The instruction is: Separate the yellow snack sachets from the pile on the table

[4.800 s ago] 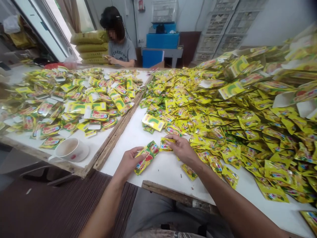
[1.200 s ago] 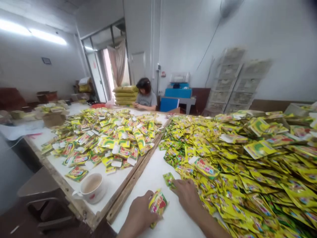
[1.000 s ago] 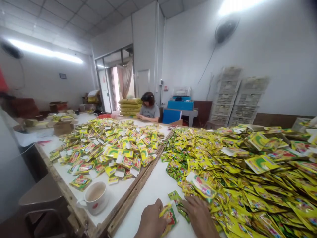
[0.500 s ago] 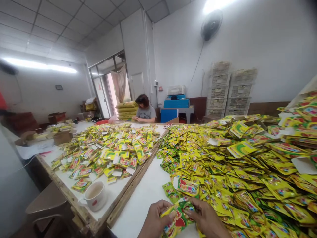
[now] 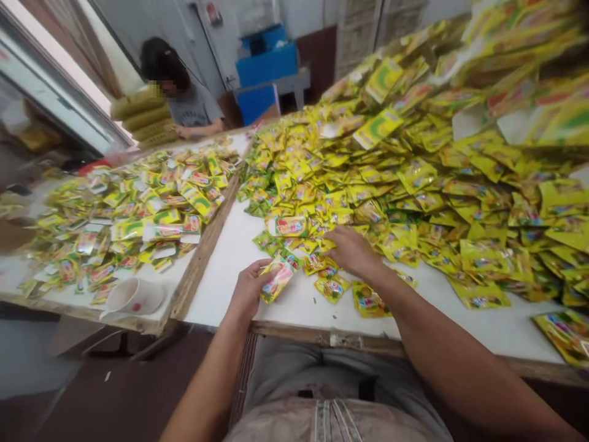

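Observation:
My left hand [image 5: 252, 287] grips a small yellow-and-green candy box [image 5: 279, 277] with red pictures, holding it tilted just above the white tabletop. My right hand [image 5: 352, 250] reaches onto the near edge of a heap of yellow sachets [image 5: 405, 178]. Its fingers are stretched out and touch the sachets, somewhat blurred, with nothing plainly held. Between the hands lie a few loose sachets [image 5: 331, 287] and another small box [image 5: 288, 226] with a white flap. One more sachet [image 5: 370, 299] rests under my right forearm.
A wooden strip [image 5: 207, 245] divides the table. Left of it are a pile of small boxes [image 5: 151, 230] and a white mug [image 5: 133, 296] near the front edge. A co-worker [image 5: 193, 110] sits at the far end. Blue boxes [image 5: 267, 64] stand behind.
My view has tipped downward. My right hand has let go of the candy box and moved to the sachet heap. The left hand still holds the box.

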`<action>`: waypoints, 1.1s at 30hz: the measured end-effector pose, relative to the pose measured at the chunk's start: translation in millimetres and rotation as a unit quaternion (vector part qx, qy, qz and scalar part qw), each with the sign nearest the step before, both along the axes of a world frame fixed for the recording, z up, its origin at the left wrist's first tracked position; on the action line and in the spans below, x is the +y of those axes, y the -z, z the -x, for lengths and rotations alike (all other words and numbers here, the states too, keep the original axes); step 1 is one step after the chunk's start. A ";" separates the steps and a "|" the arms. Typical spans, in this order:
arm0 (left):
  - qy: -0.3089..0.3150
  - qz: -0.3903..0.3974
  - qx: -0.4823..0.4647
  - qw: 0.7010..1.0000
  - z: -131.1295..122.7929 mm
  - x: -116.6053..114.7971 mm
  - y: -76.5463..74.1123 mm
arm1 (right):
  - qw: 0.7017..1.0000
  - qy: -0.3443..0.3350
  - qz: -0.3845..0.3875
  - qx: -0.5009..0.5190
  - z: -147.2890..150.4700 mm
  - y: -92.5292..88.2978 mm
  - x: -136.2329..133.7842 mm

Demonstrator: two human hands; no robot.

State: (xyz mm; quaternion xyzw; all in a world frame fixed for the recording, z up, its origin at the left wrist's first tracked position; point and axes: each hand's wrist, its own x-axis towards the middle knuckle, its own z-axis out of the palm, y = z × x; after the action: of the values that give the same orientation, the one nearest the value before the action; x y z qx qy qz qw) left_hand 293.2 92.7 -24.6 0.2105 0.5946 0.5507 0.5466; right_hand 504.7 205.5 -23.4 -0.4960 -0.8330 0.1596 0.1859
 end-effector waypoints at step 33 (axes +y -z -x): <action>-0.017 0.013 0.047 0.999 5.8 -3.0 7.5 | 0.984 -0.061 0.010 0.167 23.0 8.5 -21.4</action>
State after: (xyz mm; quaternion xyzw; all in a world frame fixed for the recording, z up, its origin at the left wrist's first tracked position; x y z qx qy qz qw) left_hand 287.5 89.7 -32.1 0.2191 0.6305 0.5418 0.5109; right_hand 481.7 184.1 -31.9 -0.4126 -0.8174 0.2593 0.3073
